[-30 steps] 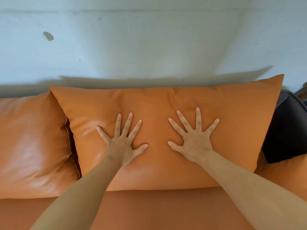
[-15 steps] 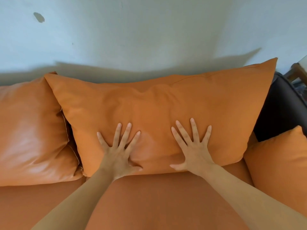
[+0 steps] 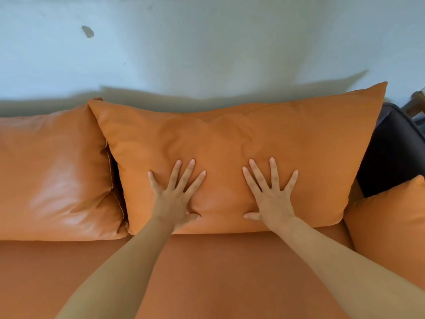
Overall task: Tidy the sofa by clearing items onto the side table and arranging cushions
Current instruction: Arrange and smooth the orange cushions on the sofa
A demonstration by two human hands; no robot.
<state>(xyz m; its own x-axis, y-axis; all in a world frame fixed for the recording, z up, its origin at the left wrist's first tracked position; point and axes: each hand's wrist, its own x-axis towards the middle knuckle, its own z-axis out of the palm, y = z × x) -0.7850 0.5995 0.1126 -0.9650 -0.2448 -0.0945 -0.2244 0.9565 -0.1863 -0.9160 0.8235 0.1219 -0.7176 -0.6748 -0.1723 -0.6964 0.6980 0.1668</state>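
Observation:
A large orange back cushion leans upright against the wall at the middle of the orange sofa. My left hand presses flat on its lower left part, fingers spread. My right hand presses flat on its lower right part, fingers spread too. Both thumbs lie near the cushion's bottom edge. A second orange back cushion stands to the left, touching the first one. A smaller orange cushion sits at the right edge.
The orange seat stretches under my forearms. A dark armrest rises at the right end of the sofa. Behind the cushions is a pale wall with a small dark mark.
Both hands slid down from the cushion's middle to its lower part. The top of the cushion now shows a dent and creases. The view tilted down then up a little.

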